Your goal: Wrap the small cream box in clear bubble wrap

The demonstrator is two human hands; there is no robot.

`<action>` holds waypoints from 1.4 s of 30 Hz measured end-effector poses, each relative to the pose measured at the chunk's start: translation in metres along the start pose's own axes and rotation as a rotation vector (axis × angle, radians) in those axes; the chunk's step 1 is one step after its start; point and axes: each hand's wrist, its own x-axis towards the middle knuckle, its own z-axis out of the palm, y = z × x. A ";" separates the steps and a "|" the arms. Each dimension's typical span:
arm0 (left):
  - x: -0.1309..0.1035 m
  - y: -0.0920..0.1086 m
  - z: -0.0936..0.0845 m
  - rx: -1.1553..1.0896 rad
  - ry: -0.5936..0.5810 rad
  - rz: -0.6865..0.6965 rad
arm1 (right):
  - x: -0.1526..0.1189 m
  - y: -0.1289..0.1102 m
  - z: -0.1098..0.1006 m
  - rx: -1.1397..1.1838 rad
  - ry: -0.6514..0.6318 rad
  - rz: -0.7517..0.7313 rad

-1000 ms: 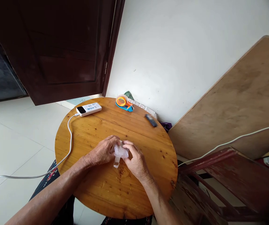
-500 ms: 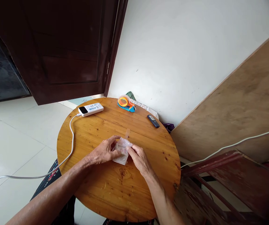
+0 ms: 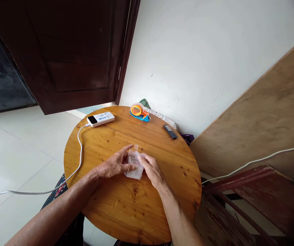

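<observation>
A small flat packet in clear bubble wrap point(image 3: 134, 173) lies at the middle of the round wooden table, with something whitish and a little pink inside. A strip of clear tape point(image 3: 136, 148) sticks out from its far end. My left hand point(image 3: 117, 163) grips the packet's left side, thumb pressed on top and index finger stretched along the far edge. On the right edge, my right hand point(image 3: 150, 168) pinches the wrap with thumb and fingers. What exactly is wrapped inside I cannot make out.
A tape dispenser point(image 3: 139, 112) with an orange core stands at the table's point(image 3: 106, 208) far edge. A white device point(image 3: 101, 119) with a cable point(image 3: 80, 150) sits at the far left; a blurred dark object point(image 3: 170, 132) lies far right. A red wooden chair point(image 3: 259, 191) stands at right.
The bubble-wrap flap, raised at the far end before, now lies flatter over the packet. My left index finger has stretched out along it, and the view has shifted slightly.
</observation>
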 end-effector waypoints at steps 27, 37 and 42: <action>0.005 -0.003 0.001 -0.121 0.033 0.005 | 0.024 -0.012 0.014 0.127 0.269 -0.006; 0.011 -0.009 0.001 0.112 0.110 0.074 | 0.014 -0.010 0.016 -0.017 0.291 -0.103; 0.014 -0.004 0.005 0.442 0.334 0.042 | 0.017 -0.004 0.018 -0.171 0.334 -0.162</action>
